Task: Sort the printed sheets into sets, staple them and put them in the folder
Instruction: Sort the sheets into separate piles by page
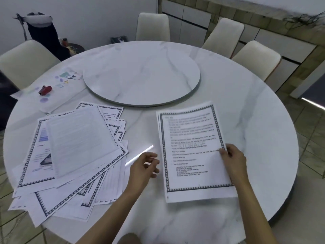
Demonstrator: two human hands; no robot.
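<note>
A red stapler (pixel 45 90) is seen on the folder (pixel 70 83) at the table's far left. Loose sheets (pixel 73 148) are spread nearby. The left hand (pixel 144 167) is held loosely curled and empty beside a stack (pixel 191 138), which is pinched at its right edge by the right hand (pixel 233 160).

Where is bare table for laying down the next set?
Bare: the turntable; the table right of the set that the right hand holds; the near rim. Crowded: left side, under the loose pile, folder and stapler.

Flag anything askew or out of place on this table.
The loose pile of sheets at left is fanned at mixed angles, its near corners overhanging the table edge. The right set looks tidy.
</note>
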